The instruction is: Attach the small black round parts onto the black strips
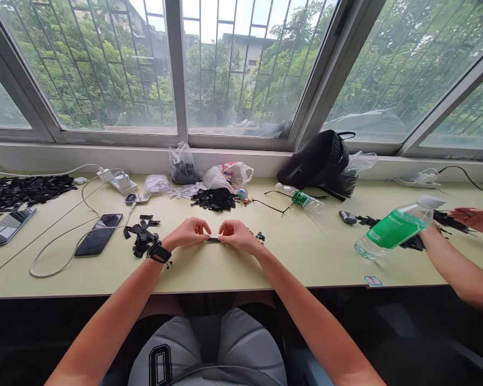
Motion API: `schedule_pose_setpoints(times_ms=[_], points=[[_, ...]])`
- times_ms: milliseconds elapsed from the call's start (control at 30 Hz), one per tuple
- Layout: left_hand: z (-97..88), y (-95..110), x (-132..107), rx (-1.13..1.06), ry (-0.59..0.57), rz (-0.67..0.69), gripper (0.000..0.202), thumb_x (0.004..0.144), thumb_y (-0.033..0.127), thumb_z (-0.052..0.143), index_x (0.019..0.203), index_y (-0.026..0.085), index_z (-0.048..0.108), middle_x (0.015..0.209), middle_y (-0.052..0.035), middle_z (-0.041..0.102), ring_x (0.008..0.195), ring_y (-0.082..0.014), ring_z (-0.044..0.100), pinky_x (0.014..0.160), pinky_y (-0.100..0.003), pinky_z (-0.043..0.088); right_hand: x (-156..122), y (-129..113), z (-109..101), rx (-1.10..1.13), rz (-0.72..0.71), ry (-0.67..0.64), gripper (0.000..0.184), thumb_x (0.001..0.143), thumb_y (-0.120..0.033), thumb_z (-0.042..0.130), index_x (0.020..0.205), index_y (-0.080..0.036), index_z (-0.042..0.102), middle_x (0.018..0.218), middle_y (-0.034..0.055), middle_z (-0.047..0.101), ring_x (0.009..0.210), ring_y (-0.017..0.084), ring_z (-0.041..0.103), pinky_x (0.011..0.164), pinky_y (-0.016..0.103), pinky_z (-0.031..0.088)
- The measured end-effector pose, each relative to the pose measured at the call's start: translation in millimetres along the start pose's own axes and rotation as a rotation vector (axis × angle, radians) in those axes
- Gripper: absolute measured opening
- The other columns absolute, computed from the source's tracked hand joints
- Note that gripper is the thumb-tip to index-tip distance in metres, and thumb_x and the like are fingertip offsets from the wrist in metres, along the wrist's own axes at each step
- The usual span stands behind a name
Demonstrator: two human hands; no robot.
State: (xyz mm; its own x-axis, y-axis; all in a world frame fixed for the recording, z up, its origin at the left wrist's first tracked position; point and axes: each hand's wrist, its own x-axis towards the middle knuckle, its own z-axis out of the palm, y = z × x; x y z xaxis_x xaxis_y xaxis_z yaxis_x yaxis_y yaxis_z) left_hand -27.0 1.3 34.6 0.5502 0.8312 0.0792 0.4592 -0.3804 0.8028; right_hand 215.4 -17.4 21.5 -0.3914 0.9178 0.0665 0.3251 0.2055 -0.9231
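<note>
My left hand [187, 233] and my right hand [237, 236] meet at the middle of the pale green table, their fingertips pinching the ends of a small black strip [213, 239]. Left of my left wrist lies a loose heap of black strips [143, 237]. Several tiny black pieces [260, 236] sit just past my right hand. A larger black heap [215, 198] lies farther ahead. A black band [159, 252] circles my left wrist.
Two phones [97, 234] and a charging cable lie on the left. Plastic bags [227, 177], a black bag [314, 160] and a bottle [300, 199] stand at the back by the windows. On the right, a co-worker's hand [477, 219] reaches over black pieces, and another arm's bottle [394, 229] crosses the view.
</note>
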Motion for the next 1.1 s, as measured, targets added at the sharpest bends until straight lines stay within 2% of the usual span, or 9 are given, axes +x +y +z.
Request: schedule_pose_setpoints(times_ms=[300,433,533,600,667,767,900,1000,1100], points=[[3.1,-3.3,0.6,0.044,-0.012,0.034,0.029,0.082,0.040,0.070,0.095,0.015,0.077,0.063,0.0013,0.058,0.058,-0.0120,0.048,0.055,-0.024,0.036,3.6,5.7,2.1,-0.125,-0.054,0.045,0.013,0.074,-0.027,0.072,0.083,-0.017,0.069,0.065,-0.0025,0.060,0.061,0.013,0.053,0.057,0.024,0.038],[3.5,-2.3,0.3,0.073,-0.026,0.112,0.028,0.082,0.034,0.068,0.102,0.017,0.079,0.087,-0.0040,0.067,0.063,-0.0124,0.053,0.059,-0.025,0.042,4.5,8.3,0.9,-0.195,-0.095,0.130,0.013,0.074,-0.029,0.073,0.080,-0.018,0.067,0.066,-0.0025,0.059,0.063,0.013,0.053,0.058,0.025,0.040],[3.2,1.4,-0.5,0.137,-0.034,0.253,0.031,0.084,0.026,0.066,0.111,0.023,0.080,0.109,-0.0080,0.070,0.091,-0.0201,0.064,0.082,-0.032,0.052,4.3,10.2,-0.8,-0.256,-0.109,0.227,0.018,0.073,-0.033,0.076,0.078,-0.019,0.065,0.067,-0.0022,0.059,0.063,0.014,0.053,0.059,0.026,0.040],[3.8,3.0,-1.4,0.205,-0.041,0.314,0.038,0.085,0.021,0.064,0.120,0.028,0.078,0.123,-0.0083,0.070,0.113,-0.0253,0.062,0.103,-0.039,0.048,4.3,10.9,-2.5,-0.303,-0.117,0.280,0.019,0.073,-0.034,0.076,0.077,-0.020,0.064,0.068,-0.0017,0.059,0.063,0.015,0.053,0.059,0.026,0.040],[5.2,3.2,-2.4,0.280,-0.050,0.328,0.045,0.085,0.016,0.064,0.125,0.032,0.077,0.137,-0.0064,0.066,0.125,-0.0280,0.057,0.113,-0.045,0.041,4.6,10.7,-4.6,-0.354,-0.128,0.317,0.016,0.075,-0.032,0.073,0.076,-0.020,0.063,0.067,-0.0014,0.060,0.062,0.015,0.053,0.060,0.027,0.040],[8.1,2.8,-4.2,0.361,-0.055,0.324,0.048,0.085,0.015,0.064,0.126,0.035,0.076,0.148,-0.0023,0.062,0.129,-0.0297,0.053,0.115,-0.047,0.040,5.0,8.4,-8.1,-0.406,-0.147,0.379,0.009,0.080,-0.027,0.066,0.076,-0.021,0.060,0.066,-0.0008,0.060,0.062,0.016,0.053,0.061,0.028,0.039],[11.0,5.3,-6.7,0.404,0.034,0.338,0.034,0.086,0.026,0.071,0.119,0.031,0.078,0.141,-0.0035,0.067,0.125,-0.0300,0.057,0.113,-0.047,0.043,3.9,3.7,-10.1,-0.431,-0.189,0.421,0.008,0.082,-0.027,0.065,0.078,-0.022,0.060,0.068,-0.0003,0.061,0.062,0.016,0.053,0.063,0.028,0.040],[11.8,7.6,-7.7,0.425,0.099,0.344,0.031,0.083,0.032,0.077,0.113,0.027,0.077,0.135,-0.0064,0.070,0.123,-0.0306,0.058,0.112,-0.048,0.044,2.2,1.0,-8.5,-0.455,-0.240,0.376,0.008,0.083,-0.026,0.065,0.079,-0.022,0.060,0.070,-0.0005,0.061,0.063,0.016,0.054,0.064,0.028,0.040],[12.9,7.1,-7.2,0.433,0.106,0.372,0.041,0.084,0.032,0.076,0.124,0.028,0.074,0.143,-0.0065,0.066,0.128,-0.0308,0.057,0.113,-0.049,0.044,0.7,-0.5,-6.6,-0.474,-0.270,0.306,0.007,0.085,-0.026,0.064,0.080,-0.022,0.061,0.072,-0.0001,0.062,0.065,0.016,0.055,0.064,0.027,0.040]])
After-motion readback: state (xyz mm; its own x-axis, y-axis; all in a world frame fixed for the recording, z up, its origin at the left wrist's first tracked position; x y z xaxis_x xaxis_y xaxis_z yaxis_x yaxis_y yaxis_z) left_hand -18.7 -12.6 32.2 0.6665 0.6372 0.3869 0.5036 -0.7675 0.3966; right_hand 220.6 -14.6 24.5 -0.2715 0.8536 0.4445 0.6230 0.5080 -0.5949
